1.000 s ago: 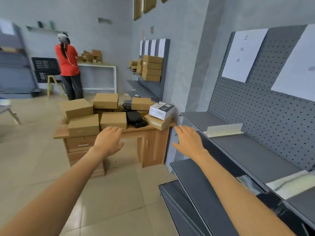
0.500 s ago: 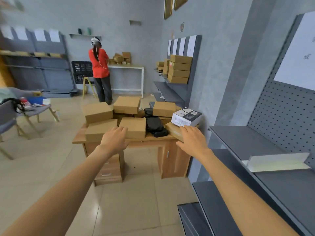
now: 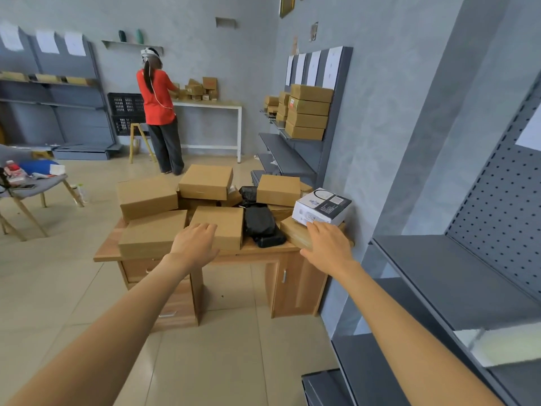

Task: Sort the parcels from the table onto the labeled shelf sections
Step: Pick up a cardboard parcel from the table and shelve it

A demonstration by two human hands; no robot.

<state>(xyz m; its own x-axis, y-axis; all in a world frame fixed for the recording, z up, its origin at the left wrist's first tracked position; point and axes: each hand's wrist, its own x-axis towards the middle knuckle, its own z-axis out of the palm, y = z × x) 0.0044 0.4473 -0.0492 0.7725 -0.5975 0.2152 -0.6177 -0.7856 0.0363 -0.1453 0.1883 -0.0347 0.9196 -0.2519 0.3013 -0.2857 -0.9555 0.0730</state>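
A wooden desk (image 3: 109, 253) ahead carries several brown cardboard parcels, black bagged parcels (image 3: 260, 222) and a white printed box (image 3: 322, 206) on a flat brown parcel (image 3: 294, 234). My left hand (image 3: 194, 244) is stretched out, fingers relaxed, in front of a square brown parcel (image 3: 224, 224). My right hand (image 3: 329, 247) reaches out with straight fingers just below the white box; contact is unclear. Both hands hold nothing. The grey shelf unit (image 3: 456, 276) with a paper label (image 3: 530, 130) on its pegboard stands at my right.
A person in a red top (image 3: 156, 98) works at a white table (image 3: 210, 105) at the back. Another shelf holding stacked boxes (image 3: 307, 112) lines the right wall. A grey chair (image 3: 26, 189) with clutter stands at left. Tiled floor lies between me and the desk.
The view has swung left and closer to the desk. Both hands have stretched forward toward the parcels, the right one now near the white box.
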